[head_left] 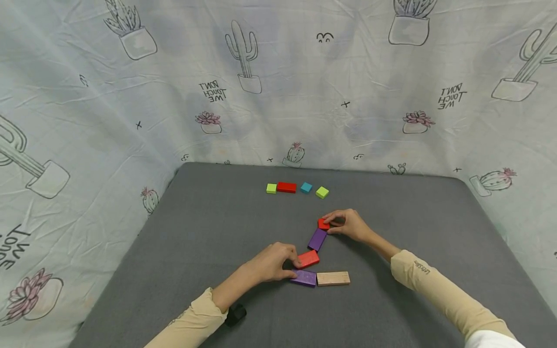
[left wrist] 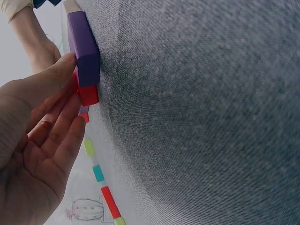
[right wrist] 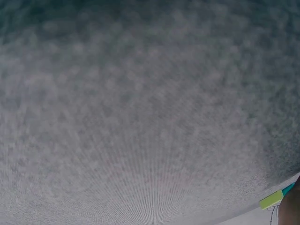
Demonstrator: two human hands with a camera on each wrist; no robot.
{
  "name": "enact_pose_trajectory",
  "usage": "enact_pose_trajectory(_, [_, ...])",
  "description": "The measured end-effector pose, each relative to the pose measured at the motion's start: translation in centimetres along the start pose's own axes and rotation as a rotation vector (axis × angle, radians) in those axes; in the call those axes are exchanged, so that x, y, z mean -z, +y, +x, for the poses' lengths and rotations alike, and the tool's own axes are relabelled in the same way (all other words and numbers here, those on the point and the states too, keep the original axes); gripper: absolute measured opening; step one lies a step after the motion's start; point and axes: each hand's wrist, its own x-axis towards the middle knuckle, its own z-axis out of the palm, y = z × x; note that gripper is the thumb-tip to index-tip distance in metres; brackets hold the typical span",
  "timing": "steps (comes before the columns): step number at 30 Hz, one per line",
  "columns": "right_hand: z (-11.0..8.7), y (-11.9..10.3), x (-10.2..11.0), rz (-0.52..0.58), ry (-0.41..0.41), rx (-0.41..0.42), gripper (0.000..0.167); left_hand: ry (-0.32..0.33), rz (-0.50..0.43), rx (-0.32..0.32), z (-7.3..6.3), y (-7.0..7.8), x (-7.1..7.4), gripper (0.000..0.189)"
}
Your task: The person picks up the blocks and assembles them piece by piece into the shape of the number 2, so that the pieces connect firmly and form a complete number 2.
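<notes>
A chain of flat blocks lies on the grey table (head_left: 209, 232): a wooden block (head_left: 333, 278), a purple block (head_left: 303, 278), a red block (head_left: 308, 259), a second purple block (head_left: 317, 239) and a small red block (head_left: 322, 224). My left hand (head_left: 296, 269) touches the near purple block with its thumb and the red block with its fingertips. In the left wrist view the left hand (left wrist: 70, 89) shows fairly straight fingers (left wrist: 63, 126) against the red block (left wrist: 88, 93) and the purple block (left wrist: 83, 47). My right hand (head_left: 327, 226) pinches the small red block between thumb and forefinger.
A row of four blocks lies near the table's far edge: green (head_left: 271, 188), red (head_left: 286, 187), teal (head_left: 306, 187), green (head_left: 322, 192). Cactus-print cloth (head_left: 304, 87) walls the table on three sides. The right wrist view shows mostly grey surface and a green block (right wrist: 271, 200).
</notes>
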Motion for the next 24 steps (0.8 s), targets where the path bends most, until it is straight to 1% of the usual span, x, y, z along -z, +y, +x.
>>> enact_pose_trajectory(5, [-0.2,-0.1,0.1,0.093,-0.018,0.001,0.035,0.000,-0.006,0.008,-0.1,0.0,0.0,0.025])
enact_pose_trajectory(9, [0.1,-0.5,0.5,0.145,-0.024,0.003,0.039,0.011,-0.018,-0.003,-0.2,-0.1,-0.1,0.024])
enact_pose_trajectory(12, [0.4,-0.7,1.4,0.156,-0.036,0.006,0.040,0.022,-0.026,-0.017,-0.2,-0.2,-0.2,0.024])
enact_pose_trajectory(14, [0.6,-1.0,2.2,0.203,-0.031,-0.008,0.043,0.026,-0.027,-0.023,-0.2,-0.2,-0.3,0.024])
enact_pose_trajectory(15, [0.7,-1.0,2.6,0.231,-0.015,-0.013,0.044,0.026,-0.027,-0.023,-0.2,-0.2,-0.3,0.024])
enact_pose_trajectory(17, [1.0,-1.2,3.5,0.299,0.041,-0.028,0.047,0.023,-0.025,-0.018,-0.2,-0.2,-0.3,0.025])
enact_pose_trajectory(19, [1.3,-1.2,4.1,0.375,0.130,-0.039,0.048,0.022,-0.020,-0.014,-0.1,-0.3,-0.3,0.025])
enact_pose_trajectory(21, [1.8,-1.2,4.5,0.437,0.253,-0.054,0.047,0.020,-0.014,-0.009,-0.1,-0.3,-0.3,0.025])
enact_pose_trajectory(24, [3.0,-1.4,4.3,0.526,0.483,-0.088,0.044,0.024,-0.009,-0.014,-0.1,-0.4,-0.2,0.024])
